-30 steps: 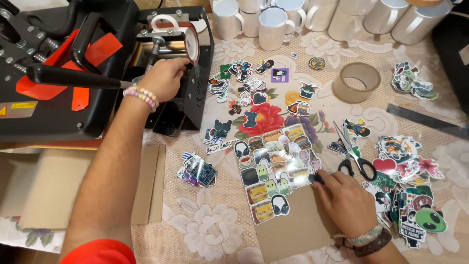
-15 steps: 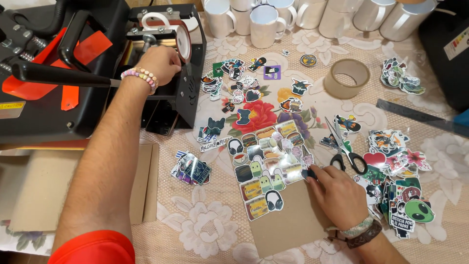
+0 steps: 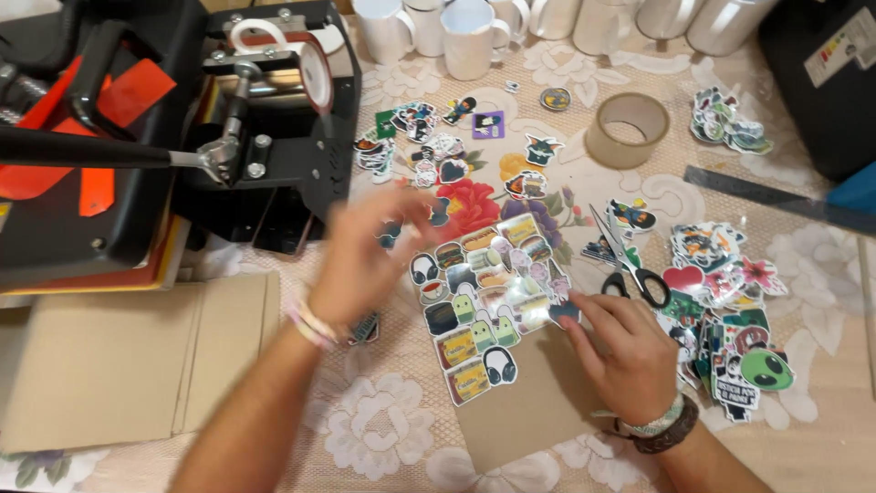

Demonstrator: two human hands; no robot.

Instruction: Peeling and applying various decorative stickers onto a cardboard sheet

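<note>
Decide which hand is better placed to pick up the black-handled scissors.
Probably the right hand: it rests on the glossy sticker sheet just below the black-handled scissors. The left hand is farther away.

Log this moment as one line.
left hand blurred above table, empty | right hand pressing sticker sheet | scissors beside sheet

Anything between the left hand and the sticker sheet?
Nothing visible. The left hand, motion-blurred, hovers just left of the sticker sheet, with only bare tablecloth between. The right hand pins the sheet's right edge; the scissors lie off to the right.
</note>
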